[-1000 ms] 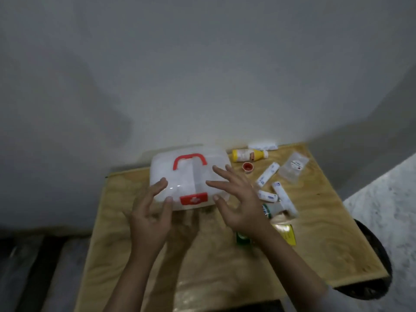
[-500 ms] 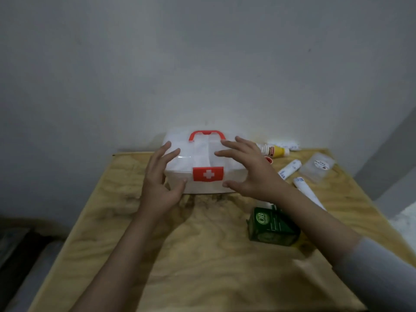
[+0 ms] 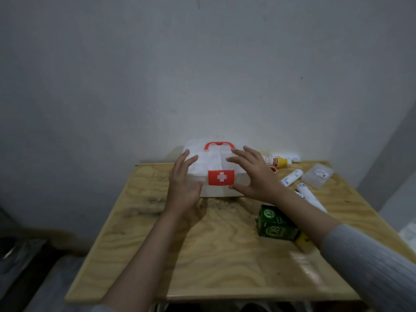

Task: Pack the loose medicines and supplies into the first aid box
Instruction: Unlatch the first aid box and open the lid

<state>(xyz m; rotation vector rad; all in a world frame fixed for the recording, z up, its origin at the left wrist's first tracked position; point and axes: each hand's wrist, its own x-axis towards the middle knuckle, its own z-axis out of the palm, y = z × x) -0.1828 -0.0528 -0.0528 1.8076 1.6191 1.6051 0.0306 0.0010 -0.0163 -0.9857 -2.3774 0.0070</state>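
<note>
Both hands barely shifted: left hand (image 3: 182,188), right hand (image 3: 255,176) spread-fingered flanking lidded first aid box (image 3: 216,170); contents unseen.

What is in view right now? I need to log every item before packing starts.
First aid box: 1, translucent white with red handle and red cross latch, lid closed, back centre of the table.
Yellow bottle: 1, yellow and white, lying right of the box.
Small red cap: 1, red, partly hidden behind the right hand.
White tubes: at least 2, white with blue print, right of the box.
White packet: 1, at the back edge; kind unclear.
Clear bag: 1, transparent, far right.
Green carton: 1, dark green, front right.
Table: 1, light plywood.
Left hand: open, at the box's left side.
Right hand: open, at its right side.
</note>
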